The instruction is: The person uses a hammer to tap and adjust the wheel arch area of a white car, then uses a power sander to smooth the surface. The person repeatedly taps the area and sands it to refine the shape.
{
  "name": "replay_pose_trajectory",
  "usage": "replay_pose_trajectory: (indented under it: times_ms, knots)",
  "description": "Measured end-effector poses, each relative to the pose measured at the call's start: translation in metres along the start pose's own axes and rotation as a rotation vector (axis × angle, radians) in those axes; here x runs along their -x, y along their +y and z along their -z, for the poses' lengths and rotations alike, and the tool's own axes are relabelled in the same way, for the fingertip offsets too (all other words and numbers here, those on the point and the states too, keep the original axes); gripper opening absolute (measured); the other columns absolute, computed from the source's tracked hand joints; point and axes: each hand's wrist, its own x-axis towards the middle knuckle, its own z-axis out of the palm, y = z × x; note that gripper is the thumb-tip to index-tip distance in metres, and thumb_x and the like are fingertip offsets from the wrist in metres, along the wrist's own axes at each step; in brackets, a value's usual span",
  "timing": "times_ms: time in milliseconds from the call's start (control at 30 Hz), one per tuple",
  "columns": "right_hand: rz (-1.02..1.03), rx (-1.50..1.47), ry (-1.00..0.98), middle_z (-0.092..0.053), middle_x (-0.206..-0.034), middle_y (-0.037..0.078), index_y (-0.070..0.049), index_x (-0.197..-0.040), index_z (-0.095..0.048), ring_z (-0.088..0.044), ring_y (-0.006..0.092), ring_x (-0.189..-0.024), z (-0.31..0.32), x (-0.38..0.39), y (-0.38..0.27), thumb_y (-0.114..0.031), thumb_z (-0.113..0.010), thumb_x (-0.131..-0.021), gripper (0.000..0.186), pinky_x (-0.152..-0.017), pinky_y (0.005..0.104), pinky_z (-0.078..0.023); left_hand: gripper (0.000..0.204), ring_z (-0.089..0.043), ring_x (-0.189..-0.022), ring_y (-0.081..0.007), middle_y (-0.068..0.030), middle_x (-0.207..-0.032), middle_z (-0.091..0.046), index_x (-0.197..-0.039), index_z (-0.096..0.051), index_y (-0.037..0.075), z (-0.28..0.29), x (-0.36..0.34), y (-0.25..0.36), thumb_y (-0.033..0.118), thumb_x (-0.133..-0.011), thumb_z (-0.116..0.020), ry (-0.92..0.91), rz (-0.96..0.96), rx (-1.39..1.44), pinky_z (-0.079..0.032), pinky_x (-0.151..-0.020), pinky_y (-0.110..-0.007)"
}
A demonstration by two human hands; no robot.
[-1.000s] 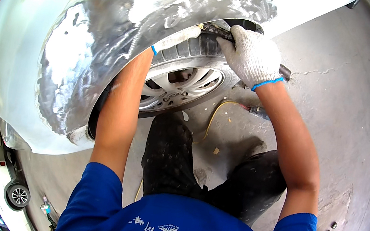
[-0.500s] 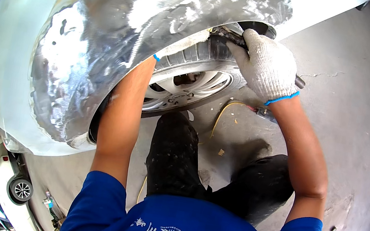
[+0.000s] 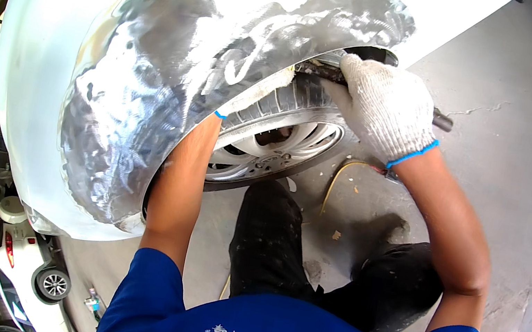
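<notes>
My right hand (image 3: pixel 388 109), in a white knit glove with a blue cuff, is closed around a dark bar-shaped tool (image 3: pixel 320 71). One end of the tool lies at the wheel arch edge, over the tyre (image 3: pixel 309 96); its rounded other end sticks out past the glove. My left forearm (image 3: pixel 181 176) reaches up under the arch of a car fender (image 3: pixel 146 83). Of my left hand, just the blue glove cuff (image 3: pixel 220 115) shows; the fingers are hidden behind the fender. The fender has a large patch of bare, sanded metal surrounded by pale paint.
A silver alloy wheel (image 3: pixel 274 157) stands below the arch, close to my knees. On the grey concrete floor (image 3: pixel 510 179) lies a yellow hose (image 3: pixel 334 181) with a fitting, among small chips. Another white car (image 3: pixel 27 267) is at the lower left.
The whole view has shifted, so the car and both arms appear lower and further right. My right hand keeps hold of the tool at the arch; my left stays behind the fender.
</notes>
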Motion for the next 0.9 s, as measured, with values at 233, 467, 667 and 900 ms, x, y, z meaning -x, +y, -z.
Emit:
replay_pose_trajectory:
  times_ms: [233,467,667,900]
  knots:
    - [0.005,-0.099,0.007,-0.071,-0.079,0.014,-0.007,-0.098,-0.069,-0.071,0.0337,-0.074,-0.017,-0.005,0.008,-0.041,-0.062,-0.097,0.035,-0.067,0.0461,-0.056,0.073,-0.053,-0.131,-0.0209,-0.0122,-0.142,-0.058,-0.149,-0.048,0.005,0.019,-0.022,-0.054,0.027,-0.087,-0.08,-0.067,-0.029,-0.285,-0.043,-0.112,-0.037]
    - [-0.024,-0.113,-0.04,-0.071,-0.078,0.014,-0.01,-0.103,-0.07,-0.071,0.0336,-0.076,-0.024,-0.011,0.029,-0.043,-0.06,-0.098,0.036,-0.069,0.0467,-0.055,0.072,-0.051,-0.135,-0.0214,-0.0113,-0.146,-0.055,-0.149,-0.047,0.005,-0.014,-0.007,-0.005,0.03,-0.089,-0.079,0.038,0.021,-0.233,-0.042,-0.114,-0.037]
    - [0.017,-0.117,-0.034,-0.07,-0.075,0.014,-0.009,-0.096,-0.07,-0.07,0.034,-0.073,-0.023,-0.015,0.032,-0.044,-0.061,-0.097,0.036,-0.067,0.0461,-0.055,0.075,-0.047,-0.139,-0.0248,-0.0129,-0.149,-0.052,-0.152,-0.044,0.006,0.002,-0.002,0.032,0.034,-0.09,-0.077,-0.117,0.043,-0.474,-0.039,-0.116,-0.038]
    - [-0.067,-0.151,-0.082,-0.069,-0.077,0.017,-0.007,-0.097,-0.07,-0.07,0.036,-0.075,-0.02,-0.011,0.024,-0.045,-0.06,-0.098,0.039,-0.068,0.0467,-0.055,0.07,-0.049,-0.136,-0.0235,-0.0116,-0.144,-0.056,-0.15,-0.046,0.008,-0.002,0.0,0.004,0.036,-0.093,-0.074,-0.055,-0.018,-0.513,-0.039,-0.117,-0.038]
